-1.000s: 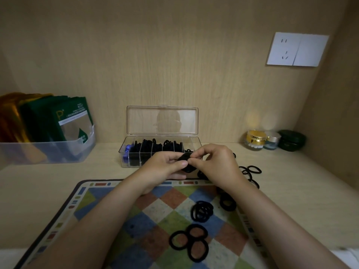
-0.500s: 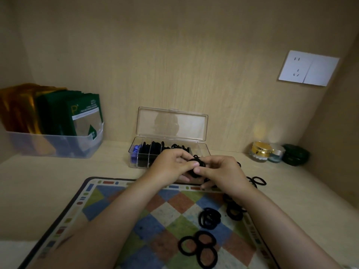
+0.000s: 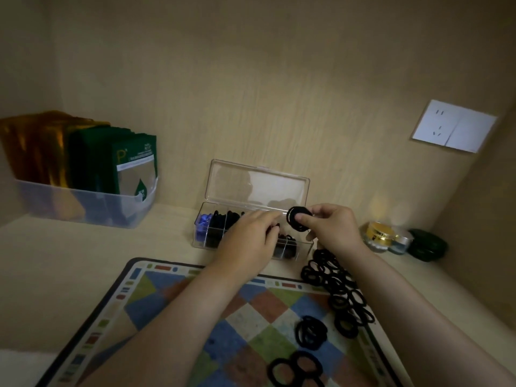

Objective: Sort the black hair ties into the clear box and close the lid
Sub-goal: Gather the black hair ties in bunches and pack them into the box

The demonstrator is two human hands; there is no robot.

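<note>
Wooden shelf (image 3: 83, 261): clear box (image 3: 291, 251) runs left-right; right hand (image 3: 332, 230) pinches hair ties (image 3: 296, 222); left hand (image 3: 248, 238): grip unclear.

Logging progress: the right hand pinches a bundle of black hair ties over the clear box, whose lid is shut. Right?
Not quite: the head view shows the lid standing open behind the clear box. The right hand does pinch a bundle of black hair ties over it.

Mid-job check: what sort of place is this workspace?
Probably a home vanity nook inside a wooden cupboard: cosmetic jars stand in the corner, a bin holds foil packets, and a socket sits on the back wall.
</note>
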